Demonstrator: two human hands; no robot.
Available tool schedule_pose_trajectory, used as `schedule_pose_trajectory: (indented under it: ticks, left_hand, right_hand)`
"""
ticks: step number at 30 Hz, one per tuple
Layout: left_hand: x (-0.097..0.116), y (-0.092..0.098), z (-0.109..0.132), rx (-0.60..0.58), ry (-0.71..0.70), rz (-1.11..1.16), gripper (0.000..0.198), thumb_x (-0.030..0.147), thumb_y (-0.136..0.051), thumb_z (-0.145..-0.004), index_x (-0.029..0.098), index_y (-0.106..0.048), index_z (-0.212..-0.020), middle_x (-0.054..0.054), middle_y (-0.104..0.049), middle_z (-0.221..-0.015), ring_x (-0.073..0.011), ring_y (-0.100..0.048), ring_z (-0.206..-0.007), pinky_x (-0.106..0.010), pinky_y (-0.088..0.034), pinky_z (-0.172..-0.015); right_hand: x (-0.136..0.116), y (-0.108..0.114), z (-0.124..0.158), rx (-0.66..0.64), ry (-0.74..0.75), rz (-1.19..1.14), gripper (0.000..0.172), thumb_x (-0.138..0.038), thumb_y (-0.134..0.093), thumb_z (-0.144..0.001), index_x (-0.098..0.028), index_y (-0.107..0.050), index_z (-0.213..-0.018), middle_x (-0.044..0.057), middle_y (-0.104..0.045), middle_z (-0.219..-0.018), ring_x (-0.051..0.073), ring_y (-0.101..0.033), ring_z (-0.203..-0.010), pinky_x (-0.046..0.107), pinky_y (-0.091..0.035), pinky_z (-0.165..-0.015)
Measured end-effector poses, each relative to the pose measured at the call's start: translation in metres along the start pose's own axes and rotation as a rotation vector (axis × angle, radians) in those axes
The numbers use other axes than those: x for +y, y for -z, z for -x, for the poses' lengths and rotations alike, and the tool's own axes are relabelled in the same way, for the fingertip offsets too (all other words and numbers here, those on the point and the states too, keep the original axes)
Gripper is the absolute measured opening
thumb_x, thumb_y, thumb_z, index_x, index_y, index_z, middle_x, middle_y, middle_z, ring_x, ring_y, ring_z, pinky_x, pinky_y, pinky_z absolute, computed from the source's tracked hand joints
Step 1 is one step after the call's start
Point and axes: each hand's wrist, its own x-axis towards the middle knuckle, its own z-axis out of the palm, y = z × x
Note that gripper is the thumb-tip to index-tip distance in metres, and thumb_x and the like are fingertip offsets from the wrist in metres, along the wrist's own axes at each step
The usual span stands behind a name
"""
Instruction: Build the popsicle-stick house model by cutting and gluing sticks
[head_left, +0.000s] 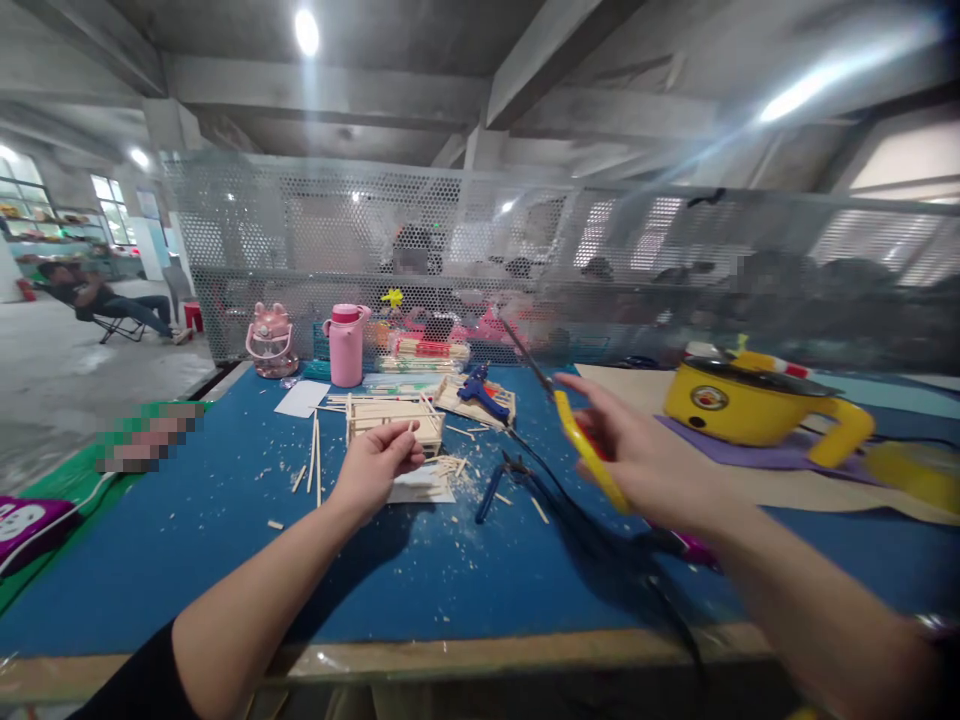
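My left hand is closed in a pinch on a short pale wooden stick. Just behind it stands a small frame built of wooden sticks, partly hidden by my fingers. My right hand, smeared by motion, is raised over the table and wrapped round a yellow-handled tool. A long, thin, dark end of this tool points up and left; blur hides its exact kind. Between my hands, blue-handled cutting pliers lie on the blue mat. Beyond them a blue glue gun rests on another stick piece.
Loose sticks and chips are scattered over the mat. A pink bottle and a clear pink jug stand before a perforated metal screen. At right is a yellow pot. A dark cable crosses below my right hand.
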Motion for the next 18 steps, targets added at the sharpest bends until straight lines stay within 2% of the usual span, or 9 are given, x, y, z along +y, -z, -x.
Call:
schedule_pose_trajectory:
  ticks: [1,3,6,8,10,13,16,18]
  left_hand:
    - [0.000,0.001,-0.001,0.003,0.002,0.005,0.044,0.037,-0.075,-0.050,0.010,-0.062,-0.082,0.002,-0.058,-0.056,-0.0066,-0.054,-0.051,-0.022,-0.046,-0.058]
    - [-0.001,0.003,-0.002,0.007,0.000,0.004,0.045,0.039,-0.075,-0.048,0.010,-0.061,-0.079,0.001,-0.059,-0.057,-0.0075,-0.056,-0.052,-0.022,-0.046,-0.058]
    - [-0.003,0.006,-0.004,0.015,-0.019,-0.015,0.043,0.039,-0.075,-0.050,0.010,-0.060,-0.078,0.000,-0.061,-0.058,-0.0083,-0.057,-0.052,-0.022,-0.046,-0.057]
    - [-0.003,0.008,-0.004,0.013,-0.036,-0.033,0.041,0.039,-0.073,-0.053,0.011,-0.061,-0.079,0.000,-0.061,-0.058,-0.0081,-0.057,-0.052,-0.022,-0.046,-0.057]
    - [-0.002,0.009,-0.004,0.009,-0.045,-0.055,0.039,0.039,-0.073,-0.053,0.011,-0.061,-0.079,0.001,-0.060,-0.058,-0.0079,-0.057,-0.053,-0.022,-0.046,-0.058]
    - [0.000,0.009,-0.002,0.006,-0.042,-0.098,0.039,0.038,-0.074,-0.053,0.011,-0.061,-0.079,0.002,-0.059,-0.057,-0.0069,-0.055,-0.051,-0.021,-0.045,-0.055]
    - [0.001,0.008,0.000,-0.007,-0.043,-0.140,0.038,0.038,-0.072,-0.054,0.011,-0.062,-0.080,0.002,-0.058,-0.057,-0.0061,-0.053,-0.049,-0.020,-0.043,-0.053]
    - [0.001,0.008,0.001,-0.009,-0.040,-0.159,0.038,0.038,-0.072,-0.055,0.011,-0.062,-0.080,0.001,-0.058,-0.058,-0.0059,-0.052,-0.049,-0.019,-0.043,-0.052]
  right_hand:
    - [-0.006,-0.018,-0.007,-0.036,0.047,-0.209,0.068,-0.022,-0.056,-0.062,-0.018,-0.035,-0.127,0.004,-0.061,-0.076,0.015,-0.055,-0.060,0.026,-0.042,-0.054]
    - [-0.018,-0.056,-0.020,0.020,0.114,-0.471,0.056,-0.027,-0.055,-0.065,-0.015,-0.043,-0.119,0.005,-0.061,-0.081,0.016,-0.056,-0.066,0.027,-0.043,-0.060]
    - [-0.029,-0.101,-0.032,0.100,0.185,-0.569,0.042,-0.026,-0.052,-0.068,-0.013,-0.052,-0.108,0.006,-0.061,-0.082,0.016,-0.055,-0.069,0.028,-0.044,-0.063]
    - [-0.027,-0.114,-0.032,0.115,0.256,-0.526,0.039,-0.023,-0.049,-0.070,-0.014,-0.052,-0.108,0.006,-0.061,-0.087,0.015,-0.054,-0.071,0.028,-0.043,-0.065]
    - [-0.018,-0.110,-0.028,0.181,0.241,-0.486,0.039,-0.023,-0.048,-0.071,-0.015,-0.051,-0.109,0.006,-0.060,-0.088,0.014,-0.054,-0.070,0.027,-0.043,-0.066]
    - [0.003,-0.081,-0.022,0.303,0.045,-0.378,0.039,-0.029,-0.048,-0.073,-0.015,-0.049,-0.110,0.005,-0.061,-0.080,0.015,-0.054,-0.064,0.026,-0.043,-0.061]
    - [0.023,-0.052,-0.015,0.090,-0.103,-0.067,0.040,-0.026,-0.056,-0.066,-0.016,-0.055,-0.104,0.005,-0.064,-0.077,0.018,-0.057,-0.067,0.025,-0.041,-0.060]
    - [0.031,-0.046,-0.008,-0.049,-0.181,0.131,0.035,-0.022,-0.056,-0.064,-0.017,-0.059,-0.099,0.008,-0.066,-0.083,0.022,-0.059,-0.075,0.026,-0.040,-0.062]
